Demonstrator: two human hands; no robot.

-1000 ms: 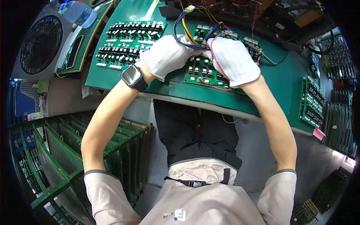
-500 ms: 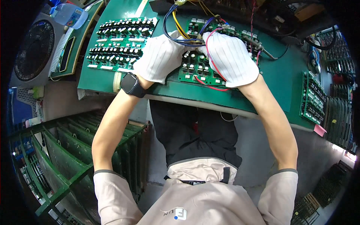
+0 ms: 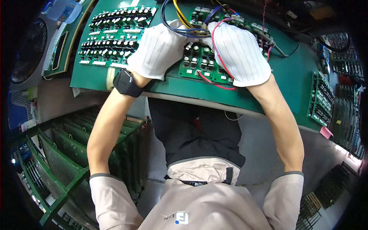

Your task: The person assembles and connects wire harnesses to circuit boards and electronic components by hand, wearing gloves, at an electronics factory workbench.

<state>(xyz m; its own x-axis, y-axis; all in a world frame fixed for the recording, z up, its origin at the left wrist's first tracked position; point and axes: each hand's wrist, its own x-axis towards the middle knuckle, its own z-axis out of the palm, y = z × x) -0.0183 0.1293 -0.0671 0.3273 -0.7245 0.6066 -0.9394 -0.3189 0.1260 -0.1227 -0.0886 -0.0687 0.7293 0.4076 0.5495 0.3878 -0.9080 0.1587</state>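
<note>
My left hand [image 3: 159, 50], in a white striped glove, curls over the left side of a green circuit board [image 3: 195, 63] on the bench. My right hand [image 3: 241, 53], gloved alike, bends over the same board from the right. Their closed fingertips meet at a bundle of blue wires [image 3: 184, 30] with yellow wires [image 3: 183, 17] beside it. The wires hide the fingertips, so what each pinches cannot be made out. One red wire [image 3: 215, 50] runs across the right glove; another red wire [image 3: 214, 85] loops off the board's near edge.
Populated circuit boards [image 3: 111, 36] lie left on the green bench [image 3: 184, 90]; another board [image 3: 321, 99] stands at the right edge. A phone-like device [image 3: 59, 51] and a fan [image 3: 28, 51] are far left. A green metal rack [image 3: 69, 149] stands below left. Dark equipment [image 3: 249, 11] lines the back.
The view has shifted slightly, so the bench's left side sits further left and higher. Both hands stay together at the wire bundle; little else differs.
</note>
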